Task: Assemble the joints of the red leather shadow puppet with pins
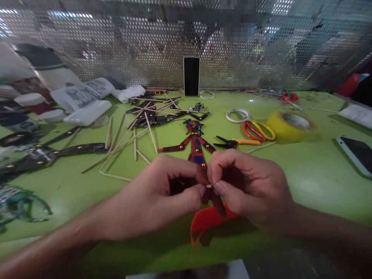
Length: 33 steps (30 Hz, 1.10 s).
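Observation:
My left hand is pinched, and the pale tip of a thin wooden stick shows at its thumb and fingertips. Against it, my right hand closes thumb and finger on a tiny shiny piece, too small to name. Just beyond my fingers lies a red and blue jointed paper figure with brass fasteners, its lower part hidden by my hands. An orange-red curved flat piece rests on the table under my hands, partly covered by the right one.
Wooden sticks and black jointed figures lie left and behind. To the right are pliers, scissors, a yellow tape roll and a phone. Another phone stands against the perforated metal panel.

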Each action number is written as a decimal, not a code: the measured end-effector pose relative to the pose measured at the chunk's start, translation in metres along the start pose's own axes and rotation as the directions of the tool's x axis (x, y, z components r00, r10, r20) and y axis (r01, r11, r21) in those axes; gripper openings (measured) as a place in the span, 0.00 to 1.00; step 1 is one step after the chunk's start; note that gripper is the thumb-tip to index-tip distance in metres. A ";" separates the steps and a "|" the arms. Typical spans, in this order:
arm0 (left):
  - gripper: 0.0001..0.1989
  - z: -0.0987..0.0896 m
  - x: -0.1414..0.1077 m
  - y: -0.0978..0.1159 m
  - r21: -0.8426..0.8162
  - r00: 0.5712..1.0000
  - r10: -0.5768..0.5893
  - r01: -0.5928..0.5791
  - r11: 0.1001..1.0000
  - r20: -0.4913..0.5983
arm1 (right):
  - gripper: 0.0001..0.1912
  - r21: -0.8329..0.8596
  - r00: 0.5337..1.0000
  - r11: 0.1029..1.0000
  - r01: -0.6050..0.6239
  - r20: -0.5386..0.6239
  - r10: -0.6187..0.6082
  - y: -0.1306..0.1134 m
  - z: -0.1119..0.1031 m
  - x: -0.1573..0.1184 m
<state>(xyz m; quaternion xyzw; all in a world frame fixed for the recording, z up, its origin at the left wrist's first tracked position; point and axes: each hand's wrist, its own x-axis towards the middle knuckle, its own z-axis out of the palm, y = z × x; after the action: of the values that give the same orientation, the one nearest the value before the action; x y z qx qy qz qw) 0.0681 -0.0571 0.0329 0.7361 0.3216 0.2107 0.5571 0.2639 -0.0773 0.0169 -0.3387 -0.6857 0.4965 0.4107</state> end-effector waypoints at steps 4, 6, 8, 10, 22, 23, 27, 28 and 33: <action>0.12 -0.001 -0.001 -0.001 -0.015 1.000 -0.008 0.008 1.000 0.010 | 0.05 -0.016 1.000 1.000 0.008 0.011 -0.008 0.001 0.000 0.001; 0.12 -0.001 -0.001 -0.001 -0.021 1.000 -0.005 0.005 1.000 0.009 | 0.05 -0.010 1.000 1.000 0.013 0.018 -0.013 0.001 -0.001 0.000; 0.12 -0.001 -0.001 -0.001 -0.029 1.000 0.000 0.000 1.000 0.008 | 0.05 -0.007 1.000 1.000 0.011 0.024 -0.011 0.002 -0.001 0.000; 0.12 -0.001 -0.001 -0.001 -0.039 1.000 0.004 -0.003 0.999 0.010 | 0.05 -0.007 1.000 1.000 0.012 0.026 -0.012 0.002 -0.001 -0.001; 0.10 -0.001 -0.001 0.000 -0.077 1.000 0.021 -0.021 0.997 -0.005 | 0.05 -0.081 0.996 0.993 0.084 -0.016 -0.086 0.001 0.002 -0.001; 0.10 -0.001 -0.001 0.000 -0.075 1.000 0.020 -0.020 0.997 -0.003 | 0.05 -0.081 0.997 0.994 0.080 -0.016 -0.081 0.001 0.002 -0.001; 0.11 -0.001 -0.001 -0.001 -0.058 1.000 0.002 -0.001 0.998 0.007 | 0.06 -0.112 0.994 0.989 0.097 -0.028 -0.101 0.000 0.001 -0.002; 0.11 -0.001 -0.001 -0.001 -0.052 1.000 -0.004 0.004 0.999 0.011 | 0.07 -0.125 0.993 0.986 0.112 -0.032 -0.117 0.000 0.001 -0.002; 0.12 0.000 -0.001 0.001 -0.044 1.000 -0.018 0.019 0.999 0.008 | 0.08 -0.163 0.985 0.973 0.161 -0.032 -0.169 0.000 -0.001 -0.001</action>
<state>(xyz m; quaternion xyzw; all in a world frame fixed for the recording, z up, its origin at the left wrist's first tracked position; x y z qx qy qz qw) 0.0675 -0.0574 0.0337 0.7213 0.3216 0.2098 0.5764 0.2653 -0.0781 0.0167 -0.3237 -0.7395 0.3961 0.4376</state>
